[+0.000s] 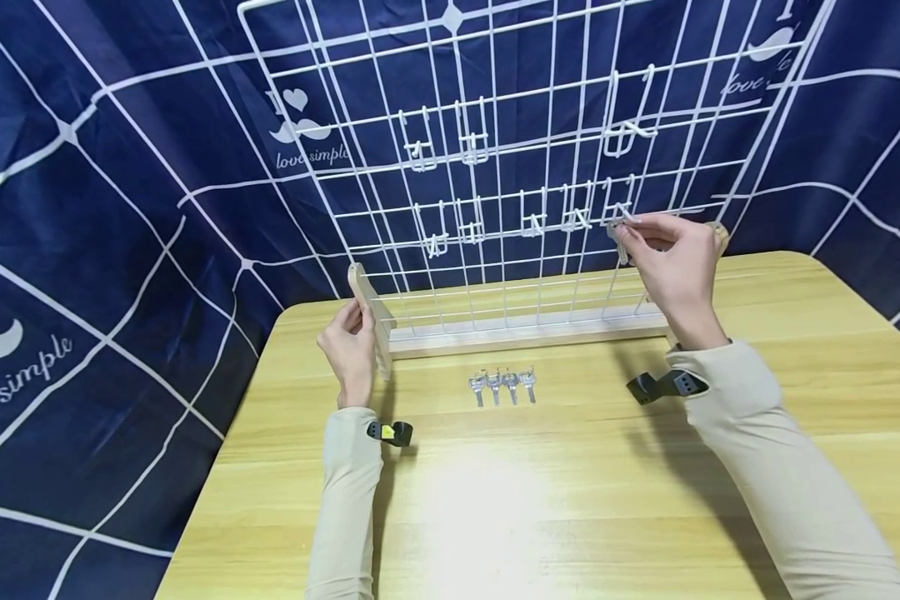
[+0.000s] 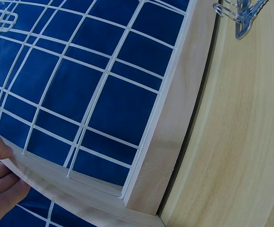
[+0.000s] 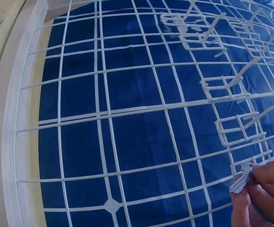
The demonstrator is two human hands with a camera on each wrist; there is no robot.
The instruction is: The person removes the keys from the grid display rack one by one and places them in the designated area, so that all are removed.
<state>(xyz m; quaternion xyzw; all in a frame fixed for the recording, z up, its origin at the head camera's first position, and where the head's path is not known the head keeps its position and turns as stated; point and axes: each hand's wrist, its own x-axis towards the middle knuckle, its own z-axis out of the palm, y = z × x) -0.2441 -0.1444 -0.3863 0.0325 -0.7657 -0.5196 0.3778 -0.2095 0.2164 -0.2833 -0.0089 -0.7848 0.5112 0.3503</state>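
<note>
In the head view my right hand (image 1: 678, 279) pinches a silver key (image 1: 622, 252) between thumb and fingers, close to the rightmost lower hook (image 1: 617, 214) on a white wire grid rack (image 1: 495, 200). The right wrist view shows the toothed blade of this key (image 3: 241, 183) beside that hook; whether its ring is on the hook cannot be told. My left hand (image 1: 348, 346) grips the wooden side foot (image 1: 375, 312) of the rack at its left end. Several silver keys (image 1: 510, 387) with rings lie in a row on the table in front of the rack.
More white hooks hang in two rows on the grid, including an upper right hook (image 1: 628, 133) and an upper left hook (image 1: 420, 154). A wooden base bar (image 1: 525, 333) runs along the tabletop (image 1: 570, 483). Blue patterned cloth (image 1: 120, 250) surrounds the table.
</note>
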